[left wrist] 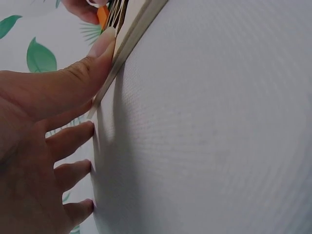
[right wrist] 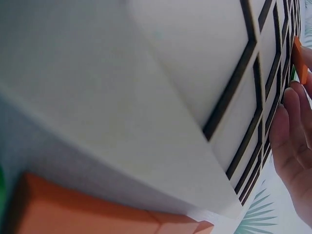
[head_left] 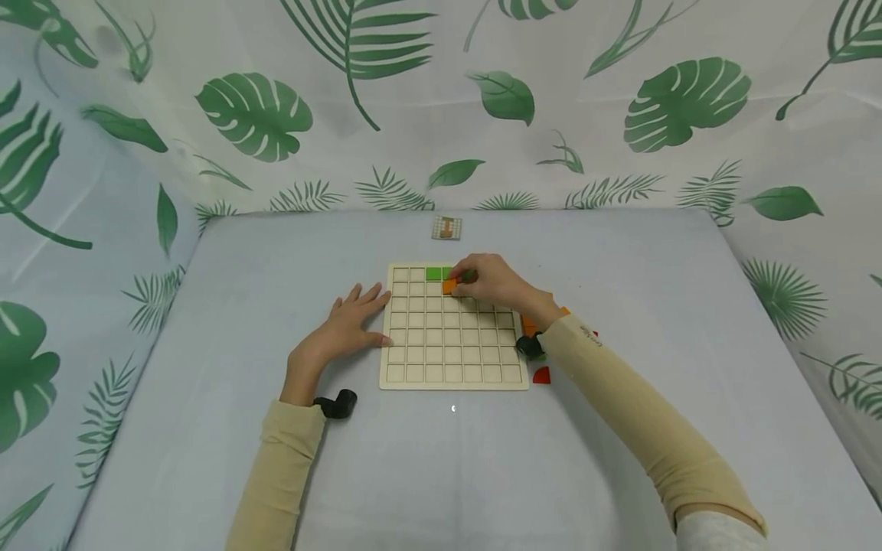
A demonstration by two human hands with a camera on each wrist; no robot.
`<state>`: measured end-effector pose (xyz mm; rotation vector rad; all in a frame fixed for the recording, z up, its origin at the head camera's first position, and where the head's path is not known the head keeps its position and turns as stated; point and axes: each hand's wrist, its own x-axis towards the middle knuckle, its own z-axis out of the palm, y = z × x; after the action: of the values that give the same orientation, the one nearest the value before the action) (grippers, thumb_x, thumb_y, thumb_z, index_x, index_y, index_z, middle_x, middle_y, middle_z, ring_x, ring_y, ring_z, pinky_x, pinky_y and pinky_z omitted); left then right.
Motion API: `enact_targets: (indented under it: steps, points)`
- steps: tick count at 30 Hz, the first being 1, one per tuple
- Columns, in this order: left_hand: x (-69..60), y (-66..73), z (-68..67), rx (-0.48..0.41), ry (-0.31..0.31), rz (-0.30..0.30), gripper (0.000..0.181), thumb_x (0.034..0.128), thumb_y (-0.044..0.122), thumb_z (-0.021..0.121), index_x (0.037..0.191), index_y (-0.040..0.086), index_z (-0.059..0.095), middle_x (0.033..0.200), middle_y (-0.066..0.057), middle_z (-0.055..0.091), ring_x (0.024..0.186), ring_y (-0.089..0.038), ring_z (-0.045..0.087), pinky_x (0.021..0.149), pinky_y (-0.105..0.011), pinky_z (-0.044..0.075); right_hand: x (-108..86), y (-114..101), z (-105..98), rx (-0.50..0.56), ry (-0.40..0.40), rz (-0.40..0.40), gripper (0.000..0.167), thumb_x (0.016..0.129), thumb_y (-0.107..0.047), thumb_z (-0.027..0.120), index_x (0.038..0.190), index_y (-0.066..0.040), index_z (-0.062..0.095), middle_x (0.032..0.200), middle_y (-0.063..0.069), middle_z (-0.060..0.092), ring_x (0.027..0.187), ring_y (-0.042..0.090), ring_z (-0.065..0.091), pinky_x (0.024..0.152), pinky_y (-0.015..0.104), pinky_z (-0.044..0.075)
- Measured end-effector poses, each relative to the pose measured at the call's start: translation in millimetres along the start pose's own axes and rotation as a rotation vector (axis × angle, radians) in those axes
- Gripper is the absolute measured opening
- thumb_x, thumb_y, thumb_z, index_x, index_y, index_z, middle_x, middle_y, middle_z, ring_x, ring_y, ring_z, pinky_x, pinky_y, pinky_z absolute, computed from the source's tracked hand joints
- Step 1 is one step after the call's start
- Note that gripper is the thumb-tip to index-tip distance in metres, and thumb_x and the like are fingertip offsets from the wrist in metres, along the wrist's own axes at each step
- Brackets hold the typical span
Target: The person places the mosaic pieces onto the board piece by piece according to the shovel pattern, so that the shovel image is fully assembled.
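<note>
A square wooden grid board [head_left: 451,313] lies on the white table. My right hand [head_left: 491,280] pinches an orange square piece [head_left: 449,286] over the grid's second row, just below green pieces [head_left: 433,274] in the top row. In the right wrist view the orange piece [right wrist: 300,60] looks tilted between the fingers. My left hand [head_left: 351,325] is spread at the board's left edge, its thumb touching the rim; in the left wrist view the other fingers of that hand [left wrist: 53,112] stretch out along the edge.
A small patterned card [head_left: 446,227] lies behind the board. Orange pieces [head_left: 529,326] and a red piece [head_left: 541,376] are beside the board's right edge, partly hidden by the right forearm. A leaf-print cloth [head_left: 441,99] hangs behind the table.
</note>
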<state>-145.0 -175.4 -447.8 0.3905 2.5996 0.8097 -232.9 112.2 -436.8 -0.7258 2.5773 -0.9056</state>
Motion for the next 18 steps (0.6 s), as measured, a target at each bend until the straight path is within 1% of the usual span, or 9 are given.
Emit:
enact_targets:
  steps: [6,13,18]
  points:
    - [1.0,-1.5,1.7,0.001,-0.001,-0.006,0.089,0.0918,0.030,0.078,0.163,0.007,0.028,0.172,-0.016,0.014,0.158,-0.045,-0.002,0.125,-0.067,-0.001,1.3,2.5,2.0,-0.019,0.004,-0.005,0.027,0.095,-0.014,0.075,0.120,-0.002,0.075,0.119,0.014,0.070,0.098,0.027,0.064,0.085,0.041,0.055]
    - [0.9,-1.2,1.1,-0.003,0.001,-0.008,0.090,0.0915,0.029,0.078,0.163,0.008,0.028,0.172,-0.015,0.013,0.159,-0.044,-0.002,0.126,-0.066,-0.002,2.9,5.4,4.3,-0.028,0.015,-0.040,0.025,0.093,-0.010,0.076,0.115,0.000,0.076,0.111,0.015,0.069,0.098,0.028,0.066,0.086,0.041,0.057]
    - [0.3,-1.8,0.8,0.003,-0.006,-0.009,0.090,0.0919,0.030,0.078,0.163,0.008,0.027,0.172,-0.015,0.013,0.158,-0.045,-0.002,0.126,-0.066,-0.002,3.2,4.8,4.6,-0.044,0.012,-0.065,0.025,0.092,-0.011,0.078,0.114,0.001,0.076,0.108,0.015,0.069,0.098,0.028,0.067,0.086,0.040,0.058]
